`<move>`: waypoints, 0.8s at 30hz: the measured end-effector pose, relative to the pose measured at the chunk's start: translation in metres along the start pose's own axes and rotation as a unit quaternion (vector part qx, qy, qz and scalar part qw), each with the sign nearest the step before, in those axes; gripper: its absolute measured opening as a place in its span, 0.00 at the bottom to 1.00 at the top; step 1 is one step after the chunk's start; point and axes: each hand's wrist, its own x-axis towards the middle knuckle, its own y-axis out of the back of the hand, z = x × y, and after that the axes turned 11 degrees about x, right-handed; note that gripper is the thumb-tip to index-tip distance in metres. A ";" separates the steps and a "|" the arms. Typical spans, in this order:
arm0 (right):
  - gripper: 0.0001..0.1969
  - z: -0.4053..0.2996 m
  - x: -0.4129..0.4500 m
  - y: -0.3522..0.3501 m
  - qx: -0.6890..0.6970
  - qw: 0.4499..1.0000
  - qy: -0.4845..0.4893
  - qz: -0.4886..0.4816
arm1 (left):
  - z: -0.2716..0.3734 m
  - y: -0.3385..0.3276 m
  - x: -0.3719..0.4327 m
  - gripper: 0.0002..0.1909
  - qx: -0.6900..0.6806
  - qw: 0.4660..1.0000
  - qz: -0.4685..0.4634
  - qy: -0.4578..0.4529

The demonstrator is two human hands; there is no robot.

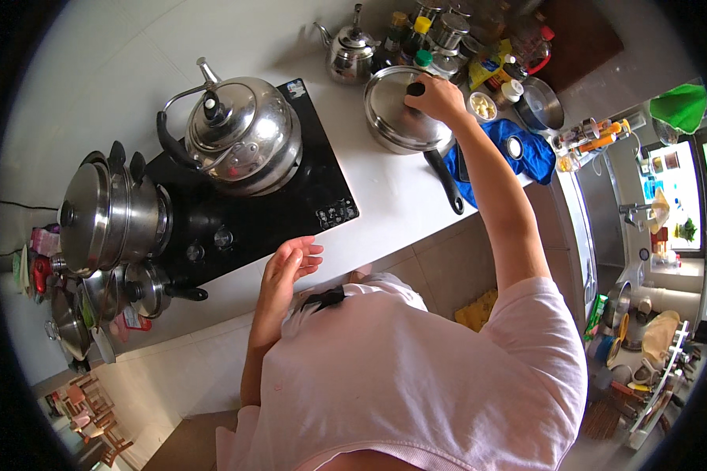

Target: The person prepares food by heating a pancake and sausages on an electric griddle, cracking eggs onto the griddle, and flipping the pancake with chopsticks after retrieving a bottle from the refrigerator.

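My right hand (439,100) is closed around the black knob of a stainless steel lid (392,106). The lid lies on a steel saucepan (403,146) with a black handle, on the white countertop. My left hand (291,265) is held near the counter's front edge, fingers apart and slightly curled, with nothing in it. Beyond it is the black glass cooktop (324,176), where a large steel kettle (241,135) stands. Beside the pan's right side are a small bowl of what looks like peeled garlic (482,106) and a blue cloth (527,147).
At the left stand a steel steamer pot (109,218) and a lidded pan (147,288). A small steel teapot (350,56), bottles (415,41) and a metal bowl (539,103) line the back. A sink (607,206) is at the right; a yellow cloth (476,309) lies on the floor.
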 end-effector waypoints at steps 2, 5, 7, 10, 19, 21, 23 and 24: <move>0.28 -0.002 0.000 0.000 -0.001 1.000 0.000 -0.007 | 0.000 -0.001 -0.003 0.19 0.001 1.000 0.009 0.001; 0.28 0.001 0.002 -0.001 0.008 1.000 0.003 -0.007 | -0.002 -0.001 -0.005 0.19 0.002 1.000 0.013 0.004; 0.28 0.002 0.004 -0.001 -0.004 1.000 -0.011 -0.007 | -0.002 0.000 -0.006 0.19 0.000 1.000 0.013 0.004; 0.29 0.005 0.008 -0.004 0.002 1.000 -0.004 0.002 | 0.000 0.000 -0.009 0.19 -0.001 1.000 0.023 0.003; 0.28 0.004 0.010 -0.003 0.001 1.000 -0.006 -0.015 | -0.004 -0.001 -0.016 0.17 -0.017 0.999 0.049 0.010; 0.28 0.008 0.010 -0.002 -0.001 1.000 0.000 -0.019 | -0.002 -0.001 -0.016 0.17 -0.009 1.000 0.029 0.000; 0.29 0.001 0.006 0.004 -0.019 0.999 -0.017 -0.037 | -0.004 0.002 -0.018 0.16 -0.011 0.999 0.033 -0.005; 0.30 -0.004 0.004 0.009 -0.027 0.998 -0.019 -0.054 | -0.004 0.002 -0.020 0.16 -0.023 0.999 0.031 -0.005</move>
